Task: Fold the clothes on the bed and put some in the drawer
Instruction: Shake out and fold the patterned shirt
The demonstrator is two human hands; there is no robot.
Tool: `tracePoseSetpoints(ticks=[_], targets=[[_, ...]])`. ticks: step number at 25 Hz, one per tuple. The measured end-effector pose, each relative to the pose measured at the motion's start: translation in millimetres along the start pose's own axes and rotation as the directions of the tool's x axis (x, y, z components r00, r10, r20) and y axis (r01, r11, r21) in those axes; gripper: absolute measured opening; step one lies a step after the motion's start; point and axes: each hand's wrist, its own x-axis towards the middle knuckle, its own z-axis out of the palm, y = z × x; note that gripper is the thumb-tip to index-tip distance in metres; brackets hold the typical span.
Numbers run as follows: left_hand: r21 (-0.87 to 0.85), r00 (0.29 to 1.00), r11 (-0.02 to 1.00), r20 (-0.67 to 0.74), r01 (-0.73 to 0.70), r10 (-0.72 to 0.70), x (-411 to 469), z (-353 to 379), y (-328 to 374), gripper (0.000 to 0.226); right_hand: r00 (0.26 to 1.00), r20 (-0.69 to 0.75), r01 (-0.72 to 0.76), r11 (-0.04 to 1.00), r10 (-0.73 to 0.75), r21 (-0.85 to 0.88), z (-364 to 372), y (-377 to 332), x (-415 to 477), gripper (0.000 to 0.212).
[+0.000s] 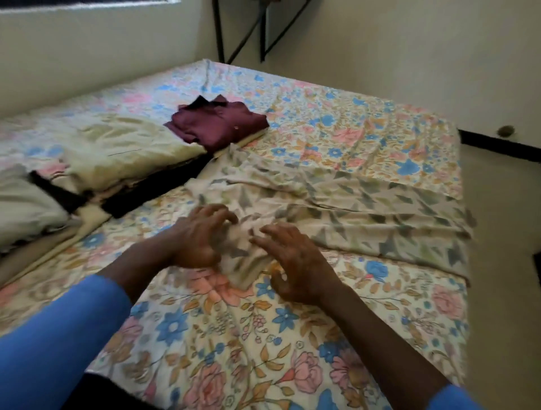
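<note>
Patterned garment [336,199], long axis left-right, on bed [234,336]

Soft, rather dim daylight comes from the window [87,3] at the top left. Shadows are weak. Motion blur smears the left hand [202,234], the right hand [295,263] and the pillows [117,146]; the picture edges bend.

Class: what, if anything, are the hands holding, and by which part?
The left hand and right hand bend their fingers over the bunched near end of the leaf-print cloth; blur hides whether either actually grips it.
</note>
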Motion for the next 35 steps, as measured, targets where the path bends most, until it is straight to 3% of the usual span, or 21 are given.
tracePoseSetpoints(ticks=[2,4,5,7,9,10,11,13,15,18,20,22,23,24,25,27,29,31,32,33,35], targets=[[0.030,0.993,0.993,0.027,0.112,-0.113,-4,-2,-23,0.086,0.995,0.008,0.096,0.990,-0.096,-0.102,10,-11,22,0.048],[0.056,0.981,0.990,0.140,0.131,-0.137,-8,-1,-32,0.097,0.998,-0.049,0.049,0.999,-0.049,-0.009,10,-14,37,0.026],[0.052,0.979,0.992,0.163,0.116,-0.123,-10,-2,-34,0.099,0.997,-0.057,-0.045,0.990,0.053,0.134,6,-15,45,0.024],[0.028,0.989,0.998,0.128,0.065,-0.068,-11,-4,-42,0.081,0.939,-0.077,-0.273,0.863,0.335,0.426,-6,-13,65,0.019],[-0.071,0.999,0.997,-0.020,0.027,-0.029,-7,-7,-55,0.045,0.814,-0.112,-0.420,0.711,0.570,0.564,-19,-2,93,0.012],[-0.230,0.993,0.972,-0.096,0.049,-0.073,-3,-11,-63,0.031,0.743,-0.102,-0.475,0.629,0.662,0.615,-23,10,111,0.014],[-0.452,0.979,0.890,-0.147,0.059,-0.139,4,-18,-69,0.021,0.681,-0.077,-0.519,0.554,0.728,0.651,-26,27,129,0.017],[-0.783,0.948,0.622,-0.195,0.003,-0.250,32,-35,-76,0.014,0.592,-0.002,-0.567,0.418,0.806,0.710,-33,63,163,0.021],[-0.869,0.895,0.496,-0.225,-0.005,-0.386,72,-44,-80,0.012,0.519,0.112,-0.618,0.282,0.848,0.734,-31,95,189,0.025],[-0.933,0.858,0.345,-0.092,0.103,-0.505,118,-22,-81,0.034,0.497,0.292,-0.710,0.189,0.818,0.678,-17,111,191,0.068],[-0.931,0.835,0.330,-0.055,0.155,-0.548,130,1,-88,0.035,0.595,0.299,-0.671,0.256,0.746,0.696,-9,112,178,0.069],[-0.923,0.817,0.361,-0.103,0.134,-0.567,134,15,-100,0.019,0.690,0.415,-0.634,0.218,0.593,0.742,-14,117,166,0.052],[-0.922,0.804,0.376,-0.153,0.094,-0.575,134,20,-102,0.013,0.724,0.475,-0.628,0.194,0.501,0.753,-23,118,161,0.058],[-0.917,0.776,0.397,-0.218,0.045,-0.591,131,27,-100,0.010,0.731,0.514,-0.652,0.240,0.449,0.719,-30,121,158,0.069],[-0.894,0.724,0.448,-0.308,0.002,-0.617,126,33,-94,0.008,0.728,0.528,-0.679,0.351,0.438,0.645,-34,125,157,0.076],[-0.729,0.574,0.684,-0.550,0.025,-0.607,117,45,-80,0.009,0.759,0.434,-0.651,0.583,0.485,0.487,-33,127,164,0.066],[-0.558,0.483,0.815,-0.676,0.157,-0.556,114,56,-71,0.013,0.838,0.178,-0.532,0.697,0.516,0.481,-29,127,175,0.040],[-0.512,0.451,0.831,-0.702,0.219,-0.551,114,56,-67,0.011,0.850,-0.056,-0.415,0.732,0.523,0.541,-33,119,190,0.038],[-0.509,0.442,0.828,-0.702,0.237,-0.558,112,56,-66,0.007,0.850,-0.106,-0.383,0.743,0.516,0.549,-33,115,197,0.041],[-0.520,0.430,0.816,-0.695,0.254,-0.576,110,56,-66,0.005,0.859,-0.105,-0.378,0.758,0.502,0.532,-32,112,203,0.047],[-0.568,0.404,0.780,-0.669,0.264,-0.624,105,58,-64,0.008,0.852,0.044,-0.485,0.754,0.522,0.442,-18,114,209,0.054]])
